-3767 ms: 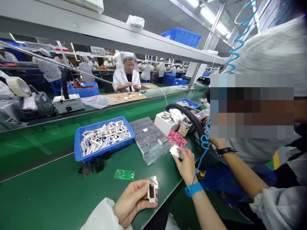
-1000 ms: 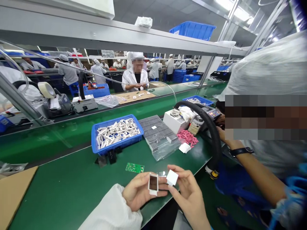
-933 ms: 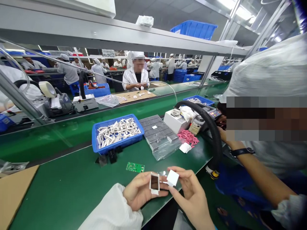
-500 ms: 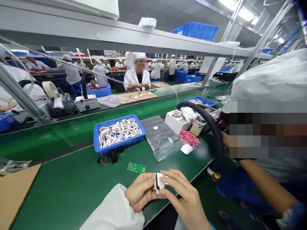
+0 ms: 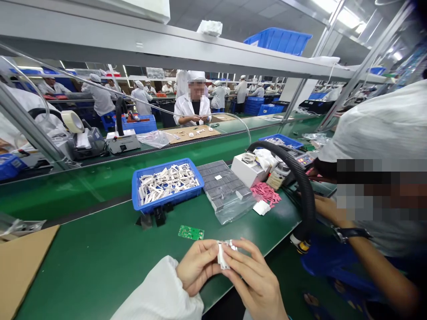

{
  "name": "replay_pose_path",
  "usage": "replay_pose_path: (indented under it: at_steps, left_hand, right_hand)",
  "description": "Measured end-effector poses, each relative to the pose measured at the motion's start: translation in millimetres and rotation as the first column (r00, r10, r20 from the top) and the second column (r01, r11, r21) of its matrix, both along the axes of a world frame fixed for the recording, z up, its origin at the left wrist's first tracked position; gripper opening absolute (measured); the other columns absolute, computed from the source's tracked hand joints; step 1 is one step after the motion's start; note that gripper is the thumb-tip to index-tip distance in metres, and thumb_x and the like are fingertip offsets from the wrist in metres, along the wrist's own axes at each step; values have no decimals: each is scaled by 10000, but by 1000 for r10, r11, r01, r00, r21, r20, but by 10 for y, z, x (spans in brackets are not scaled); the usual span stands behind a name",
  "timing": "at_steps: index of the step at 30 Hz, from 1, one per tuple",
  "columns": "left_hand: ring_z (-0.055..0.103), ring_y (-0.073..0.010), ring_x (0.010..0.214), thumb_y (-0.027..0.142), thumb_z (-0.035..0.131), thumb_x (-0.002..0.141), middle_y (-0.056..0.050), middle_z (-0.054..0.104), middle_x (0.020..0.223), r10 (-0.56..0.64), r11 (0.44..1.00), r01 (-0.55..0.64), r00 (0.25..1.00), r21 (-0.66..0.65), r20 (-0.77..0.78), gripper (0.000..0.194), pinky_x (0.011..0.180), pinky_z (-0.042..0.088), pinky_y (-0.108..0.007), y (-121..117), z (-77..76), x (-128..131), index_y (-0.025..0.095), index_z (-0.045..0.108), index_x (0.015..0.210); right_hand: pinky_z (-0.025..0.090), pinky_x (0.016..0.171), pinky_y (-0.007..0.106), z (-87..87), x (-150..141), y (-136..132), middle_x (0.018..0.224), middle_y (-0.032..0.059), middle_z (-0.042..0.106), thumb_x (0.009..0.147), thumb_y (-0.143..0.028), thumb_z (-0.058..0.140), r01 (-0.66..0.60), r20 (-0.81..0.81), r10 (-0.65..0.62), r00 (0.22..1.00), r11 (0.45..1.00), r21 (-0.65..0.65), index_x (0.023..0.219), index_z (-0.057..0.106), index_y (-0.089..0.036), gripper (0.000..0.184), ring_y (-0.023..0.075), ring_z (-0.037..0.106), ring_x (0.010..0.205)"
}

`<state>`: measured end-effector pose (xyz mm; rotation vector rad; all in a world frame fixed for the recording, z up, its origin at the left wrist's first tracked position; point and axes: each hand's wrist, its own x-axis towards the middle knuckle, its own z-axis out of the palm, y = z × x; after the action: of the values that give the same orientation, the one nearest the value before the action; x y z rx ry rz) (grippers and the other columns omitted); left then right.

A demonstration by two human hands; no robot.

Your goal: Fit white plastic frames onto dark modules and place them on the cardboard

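Hands moved together. My left hand [image 5: 197,268] and right hand [image 5: 255,279] pinch a white frame [image 5: 223,256] between clenched fingers [image 5: 243,262].

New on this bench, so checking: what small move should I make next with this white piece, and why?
Probably I'd turn the white piece over and look at it, since your left hand and right hand pinch it together, hiding most of it, and silver foil shows at its top edge.
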<state>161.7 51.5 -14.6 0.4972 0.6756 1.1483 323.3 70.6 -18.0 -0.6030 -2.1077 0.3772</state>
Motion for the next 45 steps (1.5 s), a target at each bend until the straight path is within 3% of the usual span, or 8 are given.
replay_pose_path:
  at_steps: [7, 9, 13, 21, 28, 34, 40, 45]
  left_hand:
    - [649, -151, 775, 272, 609, 822, -115, 712, 830, 5, 1000, -5, 1000, -19, 5, 252, 783, 532, -291, 32, -25, -16, 79, 697, 957]
    - [658, -173, 804, 277, 619, 814, -122, 716, 841, 26, 999, -26, 1000, -48, 10, 255, 830, 535, -336, 48, -1, -22, 67, 696, 936]
    - [658, -172, 776, 283, 650, 789, -103, 712, 783, 77, 991, -76, 997, -114, 6, 245, 839, 545, -354, 54, 42, -36, 69, 701, 897]
    - [658, -177, 792, 306, 678, 765, -108, 715, 812, 27, 992, -26, 1000, -121, 5, 271, 837, 545, -339, 41, 74, -25, 72, 705, 899]
    - [654, -179, 804, 317, 709, 736, -106, 723, 820, 34, 988, -32, 999, -153, 10, 286, 828, 552, -331, 46, 89, -33, 81, 712, 897]
    - [650, -180, 810, 298, 680, 764, -104, 721, 826, 38, 986, -37, 999, -162, 3, 256, 836, 552, -344, 43, 70, -45, 84, 713, 902]
    - [646, -181, 818, 275, 625, 809, -100, 706, 810, 27, 989, -27, 1000, -148, -4, 239, 857, 544, -354, 47, 59, -46, 79, 707, 919]
    - [640, -170, 809, 271, 610, 819, -95, 697, 799, 17, 990, -20, 1000, -137, -22, 235, 864, 540, -350, 41, 46, -61, 82, 706, 922]
  right_hand:
    - [507, 882, 404, -28, 75, 118, 1168, 80, 644, 858, -148, 579, 32, -2, -33, 999, 997, -73, 1194, 602, -221, 345, 251, 549, 1077]
    - [525, 812, 375, -103, 169, 286, 1084, 96, 669, 897, -206, 519, 205, -16, -210, 977, 965, -161, 1137, 634, -201, 266, 242, 598, 976]
    - [526, 593, 310, -326, 327, 714, 890, 99, 704, 922, -330, 444, 520, 89, -518, 851, 805, -284, 1055, 678, -157, 320, 203, 637, 667]
    - [512, 612, 290, -484, 320, 992, 832, 65, 683, 912, -349, 429, 554, 175, -526, 833, 802, -225, 1005, 685, -192, 314, 186, 619, 644]
    - [425, 869, 467, -661, 730, 1621, 977, 193, 556, 820, -247, 380, 799, 70, -797, 599, 591, -112, 1004, 617, -78, 344, 322, 531, 978]
    - [473, 708, 350, -830, 913, 2022, 841, 69, 587, 830, -294, 541, 845, 167, -828, 535, 517, -137, 871, 622, -117, 198, 165, 562, 674]
    - [486, 670, 298, -899, 941, 2035, 809, 2, 599, 874, -351, 587, 867, 216, -840, 498, 472, -160, 871, 600, -134, 217, 118, 569, 674]
    - [505, 671, 300, -931, 957, 2045, 795, -5, 611, 890, -342, 577, 853, 230, -822, 520, 488, -185, 856, 602, -132, 214, 118, 591, 685]
